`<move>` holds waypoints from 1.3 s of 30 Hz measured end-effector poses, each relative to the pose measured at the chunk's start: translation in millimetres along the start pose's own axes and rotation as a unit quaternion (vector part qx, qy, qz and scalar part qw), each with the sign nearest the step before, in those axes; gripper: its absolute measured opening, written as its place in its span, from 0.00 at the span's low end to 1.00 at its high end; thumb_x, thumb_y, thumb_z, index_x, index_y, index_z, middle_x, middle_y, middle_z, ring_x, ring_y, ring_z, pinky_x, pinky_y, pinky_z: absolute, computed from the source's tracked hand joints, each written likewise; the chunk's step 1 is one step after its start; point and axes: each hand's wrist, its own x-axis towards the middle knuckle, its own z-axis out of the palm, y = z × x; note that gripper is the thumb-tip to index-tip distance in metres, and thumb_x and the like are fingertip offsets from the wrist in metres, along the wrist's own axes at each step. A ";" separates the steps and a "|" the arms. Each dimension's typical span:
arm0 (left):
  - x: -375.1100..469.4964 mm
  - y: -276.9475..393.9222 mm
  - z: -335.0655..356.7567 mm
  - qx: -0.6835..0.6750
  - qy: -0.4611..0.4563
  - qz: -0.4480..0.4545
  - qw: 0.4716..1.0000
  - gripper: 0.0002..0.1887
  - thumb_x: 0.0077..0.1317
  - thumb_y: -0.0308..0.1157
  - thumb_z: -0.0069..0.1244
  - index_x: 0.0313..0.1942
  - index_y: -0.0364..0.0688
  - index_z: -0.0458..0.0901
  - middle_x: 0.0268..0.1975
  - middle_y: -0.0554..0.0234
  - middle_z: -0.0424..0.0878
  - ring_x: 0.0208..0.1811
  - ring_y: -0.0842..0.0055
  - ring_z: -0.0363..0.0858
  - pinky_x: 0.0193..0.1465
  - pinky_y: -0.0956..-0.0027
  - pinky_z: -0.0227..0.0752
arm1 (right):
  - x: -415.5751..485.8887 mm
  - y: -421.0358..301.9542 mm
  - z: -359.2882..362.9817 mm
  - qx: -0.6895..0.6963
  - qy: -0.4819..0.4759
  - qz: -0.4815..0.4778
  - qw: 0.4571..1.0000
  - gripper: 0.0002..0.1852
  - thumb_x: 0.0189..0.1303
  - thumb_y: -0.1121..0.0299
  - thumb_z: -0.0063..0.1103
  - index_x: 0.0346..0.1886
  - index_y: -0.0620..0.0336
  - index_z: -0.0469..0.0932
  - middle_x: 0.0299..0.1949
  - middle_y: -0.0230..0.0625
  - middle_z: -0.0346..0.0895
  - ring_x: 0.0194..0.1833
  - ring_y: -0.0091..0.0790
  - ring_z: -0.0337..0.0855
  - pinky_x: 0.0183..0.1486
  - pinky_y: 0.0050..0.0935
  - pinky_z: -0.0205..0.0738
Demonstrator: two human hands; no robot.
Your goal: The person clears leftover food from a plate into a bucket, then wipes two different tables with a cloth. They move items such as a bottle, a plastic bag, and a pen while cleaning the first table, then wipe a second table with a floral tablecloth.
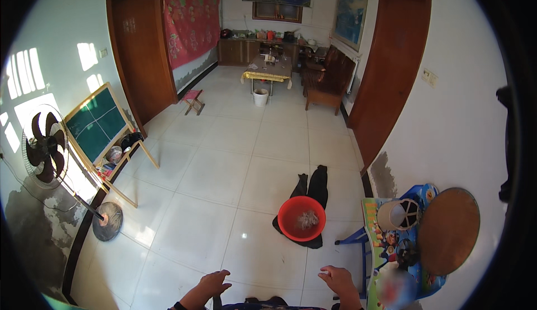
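Note:
My left hand [212,286] is raised at the bottom of the head view, its fingers apart and nothing in it. To the right, my right hand [337,279] is held up in the same way, empty, with thumb and fingers parted. Beyond my hands, nearer the right one, a red plastic basin [289,236] rests on dark cloth trousers [319,186] spread over the tiled floor. A crumpled, pale greyish thing [308,219] lies in the basin; what it is, I cannot tell. Neither hand touches the basin.
Right: a blue-legged children's table [369,209] with a beige basket [388,215], beside a round brown board [449,231]. Left: a standing fan [47,146] and a green chalkboard easel [97,121]. Farther off: a folding stool [193,97], white bucket [260,98], low table [268,75] and wooden bench [325,85].

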 end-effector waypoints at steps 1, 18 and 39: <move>13.2 -0.6 -9.3 0.002 0.001 0.022 1.000 0.24 0.55 0.45 0.48 0.50 0.45 0.66 0.41 0.56 0.76 0.44 0.62 0.74 0.45 0.59 0.67 | 17.2 -2.8 -4.1 -0.031 -0.001 -0.004 1.000 0.14 0.47 0.57 0.58 0.35 0.54 0.78 0.22 0.38 0.77 0.27 0.39 0.78 0.31 0.33 0.70; 317.0 29.4 -260.8 0.032 -0.109 0.236 0.965 0.24 0.58 0.44 0.42 0.53 0.44 0.63 0.52 0.55 0.69 0.53 0.65 0.68 0.52 0.58 0.61 | 428.7 -319.1 41.4 0.001 -0.279 -0.433 0.857 0.22 0.62 0.52 0.33 0.50 0.53 0.70 0.48 0.38 0.72 0.50 0.43 0.69 0.53 0.41 0.58; 770.5 -44.0 -613.4 0.144 0.506 0.013 0.850 0.34 0.50 0.39 0.49 0.60 0.57 0.57 0.63 0.54 0.50 0.62 0.55 0.50 0.57 0.36 0.35 | 920.9 -398.0 60.8 0.152 0.274 -0.320 0.894 0.07 0.50 0.79 0.53 0.34 0.61 0.73 0.36 0.40 0.69 0.37 0.41 0.71 0.38 0.31 0.69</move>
